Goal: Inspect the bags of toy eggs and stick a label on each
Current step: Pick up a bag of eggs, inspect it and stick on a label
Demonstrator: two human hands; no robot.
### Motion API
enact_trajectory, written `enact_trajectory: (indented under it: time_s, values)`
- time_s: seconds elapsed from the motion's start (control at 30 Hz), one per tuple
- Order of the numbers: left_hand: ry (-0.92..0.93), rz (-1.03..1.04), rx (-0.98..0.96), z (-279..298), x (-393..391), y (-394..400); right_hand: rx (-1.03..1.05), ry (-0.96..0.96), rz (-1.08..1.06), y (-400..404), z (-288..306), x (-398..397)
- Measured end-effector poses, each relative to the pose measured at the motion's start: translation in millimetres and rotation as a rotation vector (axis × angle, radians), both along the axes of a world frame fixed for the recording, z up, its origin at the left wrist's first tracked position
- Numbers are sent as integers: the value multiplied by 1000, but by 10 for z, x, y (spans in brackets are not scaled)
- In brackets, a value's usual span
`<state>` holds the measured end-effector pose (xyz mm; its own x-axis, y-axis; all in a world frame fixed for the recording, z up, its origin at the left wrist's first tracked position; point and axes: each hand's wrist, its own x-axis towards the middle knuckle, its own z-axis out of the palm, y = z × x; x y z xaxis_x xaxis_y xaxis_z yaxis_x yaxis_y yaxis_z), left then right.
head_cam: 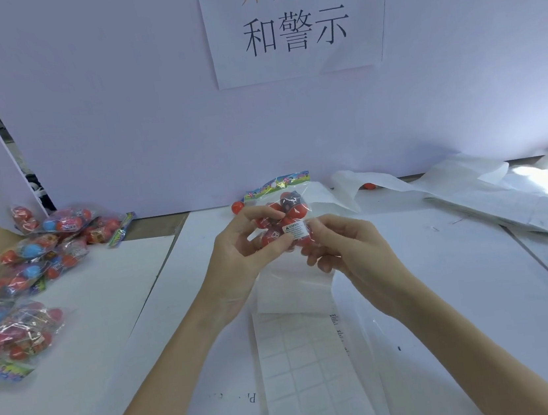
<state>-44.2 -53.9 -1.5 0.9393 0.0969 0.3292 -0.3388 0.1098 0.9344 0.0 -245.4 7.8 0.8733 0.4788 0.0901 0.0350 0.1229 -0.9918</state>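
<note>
Head view: both hands raised above the table (448, 289), holding one bag (283, 213) of red toy eggs between them, in front of the white backboard. Left hand (240, 256) grips the bag from its left side, fingers curled round it, thumb on the front. Right hand (343, 247) pinches the bag's right lower edge, fingertips (313, 226) touching a small white label (295, 231) that sits on the bag front. Step in hand, as judged: label is being pressed down on this bag; whether it is fully stuck cannot be told. Label sheet (313, 368) lies on the table below the hands, most squares looking peeled, printed ones left at its right edge. Pile of bags (40, 256) lies well apart at far left; cannot tell which are labelled. Next move likely calls for smoothing the label flat, setting this bag aside, then picking another bag and peeling a fresh label
</note>
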Motion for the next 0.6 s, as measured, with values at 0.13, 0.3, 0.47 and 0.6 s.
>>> enact_trajectory:
  time_s: [0.13, 0.3, 0.47, 0.6]
  values:
    - [-21, -2, 2, 10, -3, -4, -32, -15, -1, 26, 35, -29]
    - [-6, -9, 48, 13, -25, 3, -20, -5, 27, 39, 6, -30]
    - [31, 14, 17, -28, -18, -29, -89, 3, 31, 15, -36, -6]
    - [41, 9, 44, -81, 17, -12, -190, -103, -15, 24, -100, 17]
